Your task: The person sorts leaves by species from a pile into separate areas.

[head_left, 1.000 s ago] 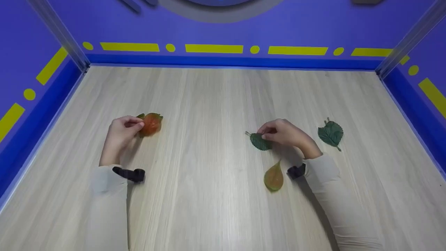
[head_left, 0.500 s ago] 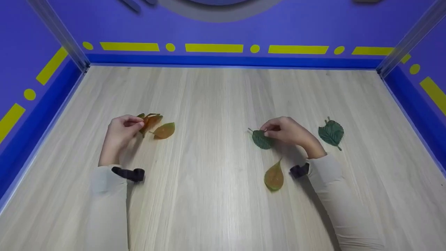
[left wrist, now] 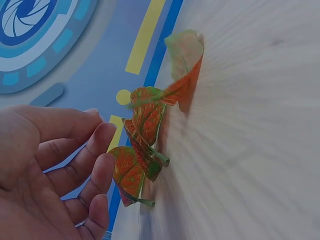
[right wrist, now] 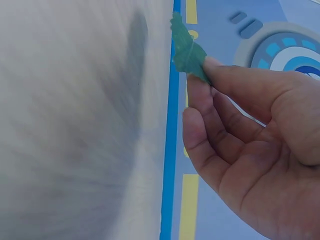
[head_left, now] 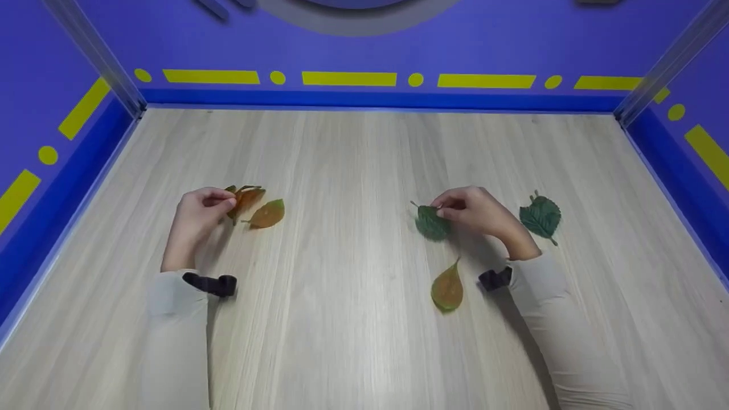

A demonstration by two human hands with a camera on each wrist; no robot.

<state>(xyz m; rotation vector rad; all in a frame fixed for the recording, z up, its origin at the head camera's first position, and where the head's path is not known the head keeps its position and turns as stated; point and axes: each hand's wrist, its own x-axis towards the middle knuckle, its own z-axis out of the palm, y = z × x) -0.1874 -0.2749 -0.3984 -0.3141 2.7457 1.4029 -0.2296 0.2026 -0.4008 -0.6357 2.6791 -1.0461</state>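
My left hand (head_left: pixel 199 219) pinches a small bunch of orange-green leaves (head_left: pixel 246 200) at its fingertips, just above the table. In the left wrist view, the curled leaves (left wrist: pixel 129 172) sit right at the fingertips, stems pointing toward the tabletop. A single orange leaf (head_left: pixel 267 214) lies just right of the bunch. Between thumb and fingers, my right hand (head_left: pixel 472 209) holds a dark green, toothed leaf (head_left: pixel 433 223) by its edge; it stands out from the fingertips in the right wrist view, its shadow falling on the table.
Below the right hand lies an orange-brown leaf (head_left: pixel 447 290) with a green edge. Farther right are dark green leaves (head_left: pixel 540 217), overlapping. Blue panels with yellow marks (head_left: pixel 349 79) enclose the wood-grain table (head_left: pixel 342 256) at the back and both sides.
An orange leaf has dropped from the left hand's bunch onto the table beside it. The right hand has shifted slightly right and away from me with the green leaf; the left hand has barely moved.
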